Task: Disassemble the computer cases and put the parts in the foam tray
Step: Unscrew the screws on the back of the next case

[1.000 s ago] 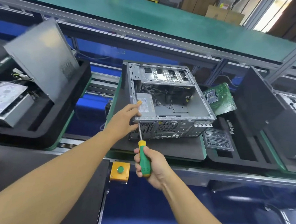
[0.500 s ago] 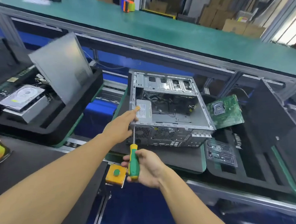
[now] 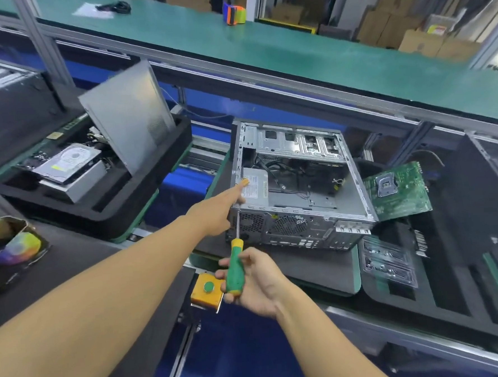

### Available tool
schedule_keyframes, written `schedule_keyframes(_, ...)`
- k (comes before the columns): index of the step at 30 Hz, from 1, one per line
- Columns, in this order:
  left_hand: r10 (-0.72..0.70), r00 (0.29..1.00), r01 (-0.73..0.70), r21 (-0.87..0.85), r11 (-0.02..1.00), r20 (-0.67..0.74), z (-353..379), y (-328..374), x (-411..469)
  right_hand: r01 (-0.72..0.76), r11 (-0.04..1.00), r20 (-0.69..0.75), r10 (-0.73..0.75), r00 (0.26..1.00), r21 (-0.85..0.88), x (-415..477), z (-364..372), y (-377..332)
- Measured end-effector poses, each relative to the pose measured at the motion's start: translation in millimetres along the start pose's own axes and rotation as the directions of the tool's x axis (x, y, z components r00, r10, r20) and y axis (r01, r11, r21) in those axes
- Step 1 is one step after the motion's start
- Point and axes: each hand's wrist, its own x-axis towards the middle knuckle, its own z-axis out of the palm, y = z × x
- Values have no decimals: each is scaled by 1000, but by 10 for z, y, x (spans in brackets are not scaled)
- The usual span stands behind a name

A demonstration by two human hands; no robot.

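One change: left hand (image 3: 214, 211) now reaches straight-fingered onto power supply (image 3: 258, 187); right hand (image 3: 259, 284) still clamps screwdriver (image 3: 235, 272) at computer case (image 3: 288, 225) rear. Supply removal likely next.

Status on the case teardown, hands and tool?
Left hand straight-fingered on computer case at near-left top edge. Right hand grips screwdriver, shaft at case's rear corner. Motherboard out, beside case; nothing across the tool.

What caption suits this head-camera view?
Right hand holds a green screwdriver to an open computer case; left hand rests on it.
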Motion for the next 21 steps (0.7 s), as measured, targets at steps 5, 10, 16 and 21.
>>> schedule_keyframes(5,17,999,-15,60,998,-36,2,-42,21,189,946,-148,-233,961,-263,73,79,168)
schedule_keyframes(10,45,997,-44,30,999,-62,30,-89,45,137,969,-231,-185,955,-208,120,162,191)
schedule_keyframes(16,57,993,-61,-32,998,-99,86,-130,57,69,995,-141,-78,987,-68,49,173,105)
schedule_keyframes(21,61,993,-68,-68,995,-100,116,-151,51,143,967,-145,-176,974,-210,41,138,166)
